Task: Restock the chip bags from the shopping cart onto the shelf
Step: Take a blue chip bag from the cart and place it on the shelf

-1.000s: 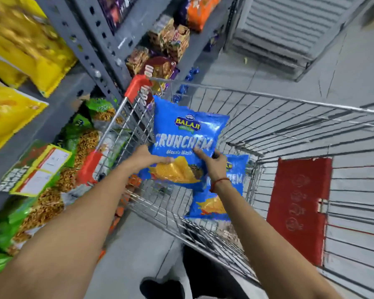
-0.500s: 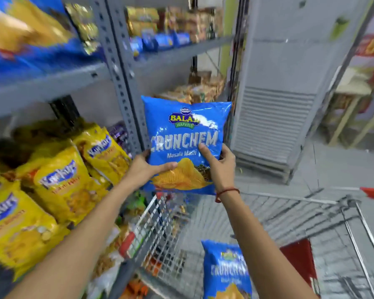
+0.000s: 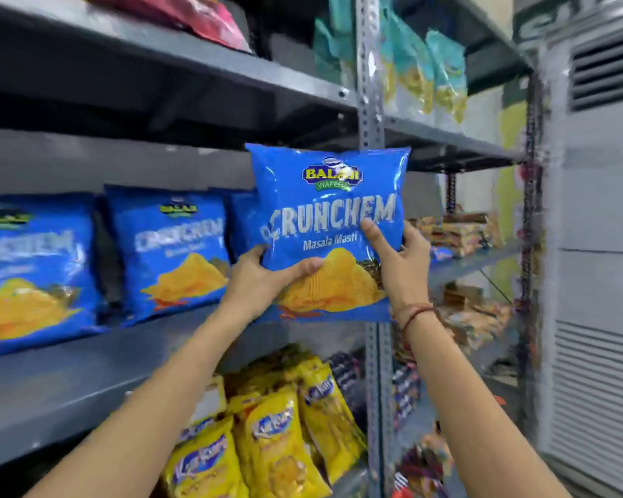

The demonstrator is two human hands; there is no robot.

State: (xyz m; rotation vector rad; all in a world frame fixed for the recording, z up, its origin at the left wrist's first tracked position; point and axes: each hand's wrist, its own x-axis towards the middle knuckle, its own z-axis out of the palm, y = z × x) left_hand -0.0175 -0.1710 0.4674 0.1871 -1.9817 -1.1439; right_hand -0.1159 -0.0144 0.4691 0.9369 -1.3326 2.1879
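Observation:
Both my hands hold a blue Crunchem chip bag [image 3: 330, 195] upright in front of the grey shelf [image 3: 87, 361]. My left hand [image 3: 263, 282] grips its lower left edge. At the right side my right hand [image 3: 398, 260] holds it, forefinger across the front. The bag's bottom edge is level with the shelf's front lip, at the right end of a row of matching blue bags [image 3: 175, 253] standing on that shelf. Another blue bag [image 3: 243, 224] shows partly behind the held one. The shopping cart is out of view.
A perforated grey upright post [image 3: 373, 102] runs just behind the held bag's right side. Yellow snack bags [image 3: 277, 440] fill the shelf below. Teal bags [image 3: 425, 66] hang on the upper right shelf. A grey louvred unit [image 3: 601, 246] stands at the right.
I have lifted the blue bag from above the cart up to the middle shelf's level. My view has swung up from the cart to the shelves; the cart has dropped out of sight.

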